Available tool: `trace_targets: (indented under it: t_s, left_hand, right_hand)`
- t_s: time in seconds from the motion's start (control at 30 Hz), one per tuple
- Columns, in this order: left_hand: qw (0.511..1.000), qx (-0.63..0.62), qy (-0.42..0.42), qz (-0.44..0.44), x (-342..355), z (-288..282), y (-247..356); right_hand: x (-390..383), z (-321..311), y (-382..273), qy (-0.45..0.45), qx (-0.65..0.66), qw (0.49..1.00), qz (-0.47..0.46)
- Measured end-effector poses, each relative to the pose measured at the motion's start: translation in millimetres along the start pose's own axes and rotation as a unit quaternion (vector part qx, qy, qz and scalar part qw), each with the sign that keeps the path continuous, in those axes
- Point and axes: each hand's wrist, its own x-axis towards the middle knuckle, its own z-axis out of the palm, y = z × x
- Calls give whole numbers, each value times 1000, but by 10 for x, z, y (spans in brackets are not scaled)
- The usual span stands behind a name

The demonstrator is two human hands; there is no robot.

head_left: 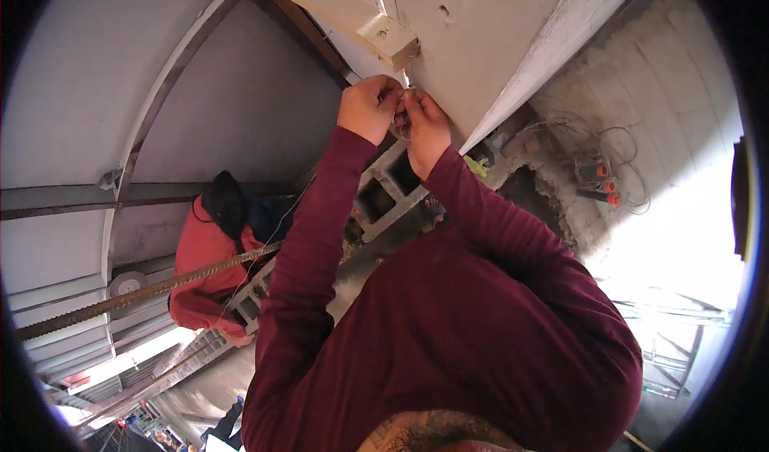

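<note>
Both my arms, in maroon sleeves, reach up to the top middle of the view. My left hand (369,109) is closed, its fingertips pinched together. Right beside it, fingertips nearly touching, my right hand (426,127) is also closed in a pinch. What the fingers hold is too small to make out; a thin strand seems to loop below the right fingers. Just above the hands is a small pale block (388,40) fixed against a large off-white panel (489,35). Hollow concrete blocks (383,199) lie below the hands.
A ribbed steel bar (148,296) slants across the left side. Behind it a co-worker in a red top (204,248) and dark cap bends over concrete blocks. On the right, coiled thin wires and orange-tipped pieces (597,183) lie against rough concrete. A curved metal frame (152,107) borders grey sheeting.
</note>
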Motion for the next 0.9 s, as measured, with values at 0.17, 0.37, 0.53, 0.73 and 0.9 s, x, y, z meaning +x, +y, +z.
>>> trace_targets:
  t_s: [0.17,0.37,0.53,0.73,0.9]
  left_hand:
    - [999,-15,-8,-42,71,88,-13]
    - [999,40,-10,-12,123,108,-56]
    - [998,59,-10,0,173,107,-103]
    - [982,-95,-57,-154,259,228,-203]
    - [989,-109,-38,-92,244,364,-493]
  right_hand:
    - [81,-67,119,23,99,994,40]
    - [101,-79,133,27,85,994,64]
    - [95,64,90,65,110,989,79]
    - [300,-79,301,74,152,981,98]
    - [189,-119,277,52,120,986,101]
